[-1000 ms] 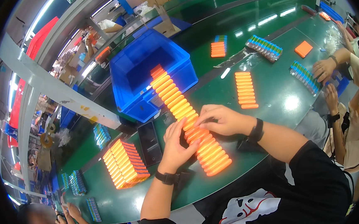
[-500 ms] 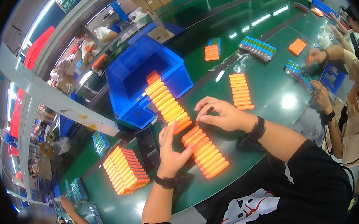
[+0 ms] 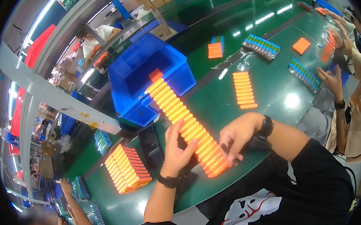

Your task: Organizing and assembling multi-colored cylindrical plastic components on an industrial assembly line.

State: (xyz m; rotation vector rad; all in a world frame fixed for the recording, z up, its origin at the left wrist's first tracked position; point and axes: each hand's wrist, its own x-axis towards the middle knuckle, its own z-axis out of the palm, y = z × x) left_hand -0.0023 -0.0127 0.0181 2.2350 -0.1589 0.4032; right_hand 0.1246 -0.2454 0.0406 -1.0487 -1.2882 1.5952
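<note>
A long row of orange cylinders (image 3: 185, 116), laid side by side, runs from the blue bin's edge down toward me. My left hand (image 3: 176, 154) lies along its left side, fingers and thumb apart, fingertips and thumb touching the cylinders; it grips nothing. At the near right end of the row, my right hand (image 3: 238, 135) is closed in a pinch. Something small and dark shows by its fingertips, too little to name. Left of my left hand lie a black phone (image 3: 149, 139) and a stacked block of orange cylinders (image 3: 126, 168).
The blue bin (image 3: 120, 87) stands beyond the row. Farther right are another orange row (image 3: 244, 89), a blue-green bundle (image 3: 261, 46) and a white strip (image 3: 223, 73). Co-workers' hands (image 3: 332, 81) work at the right; another person (image 3: 76, 203) sits lower left. A metal post (image 3: 54, 96) slants at left.
My right hand has moved down toward me, from the row's middle to its near end. The gap between the two orange sections has closed into one continuous row. My left hand stays nearly in place.
</note>
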